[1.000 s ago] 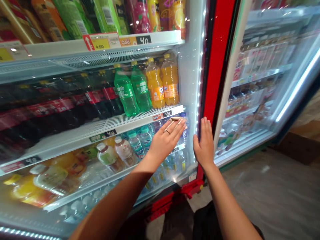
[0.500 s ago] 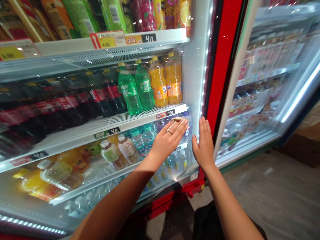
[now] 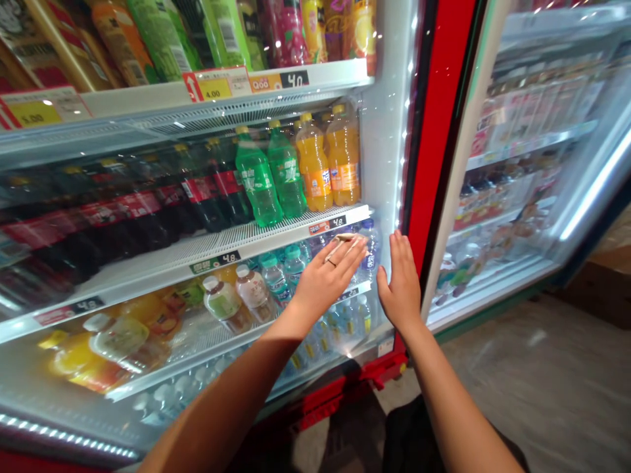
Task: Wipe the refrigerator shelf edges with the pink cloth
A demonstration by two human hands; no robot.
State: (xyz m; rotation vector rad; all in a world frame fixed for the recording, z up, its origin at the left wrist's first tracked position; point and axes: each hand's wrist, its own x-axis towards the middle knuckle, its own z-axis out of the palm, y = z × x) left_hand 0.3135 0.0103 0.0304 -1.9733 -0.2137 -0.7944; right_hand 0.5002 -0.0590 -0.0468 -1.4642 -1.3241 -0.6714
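Red frame (image 3: 441, 98) borders the flat right hand (image 3: 401, 286); across a gap, left hand (image 3: 328, 279), grip unclear, overlaps something pale (image 3: 346, 236).

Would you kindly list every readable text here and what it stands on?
"5.00" (blurry): left yellow tag
"4.00": right yellow tag
"Qoo": orange tag
"4.0": black tag
"4.8": left shelf tag, middle shelf tag, right shelf tag
"雪碧" (blurry): green bottle
Too small or blurred: other bottle labels, lowest tag, remaining tag lettering

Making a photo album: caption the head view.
Left hand, a pale item at its fingers, and open right hand before a drinks fridge.
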